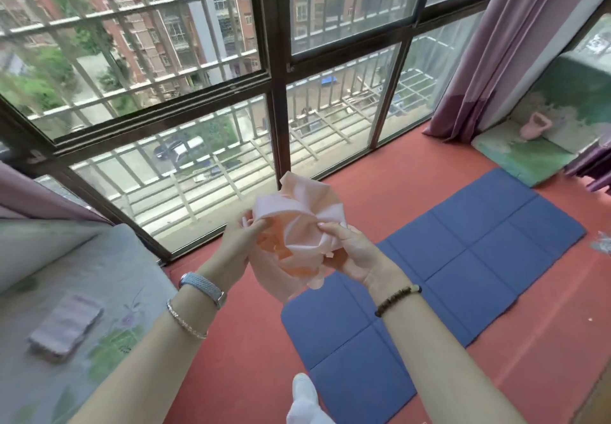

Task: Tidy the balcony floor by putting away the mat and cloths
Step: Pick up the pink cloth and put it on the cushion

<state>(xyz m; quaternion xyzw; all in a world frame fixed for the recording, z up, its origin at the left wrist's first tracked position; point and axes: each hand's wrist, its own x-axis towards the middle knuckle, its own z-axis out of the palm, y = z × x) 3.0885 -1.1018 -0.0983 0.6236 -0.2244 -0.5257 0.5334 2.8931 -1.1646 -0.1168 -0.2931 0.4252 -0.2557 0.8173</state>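
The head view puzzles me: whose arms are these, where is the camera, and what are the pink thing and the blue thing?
There is no machine here. A person wears one wide-angle camera on the head, looking forward and down, so you see their own two arms. The left hand, above the watch, and the right hand, above the bead bracelet, both grip a crumpled pink cloth held up in the air. Below it a blue mat lies spread flat on the red floor. At left a folded cloth rests on a flower-patterned cover. Ahead is a barred window, with a purple curtain at right.
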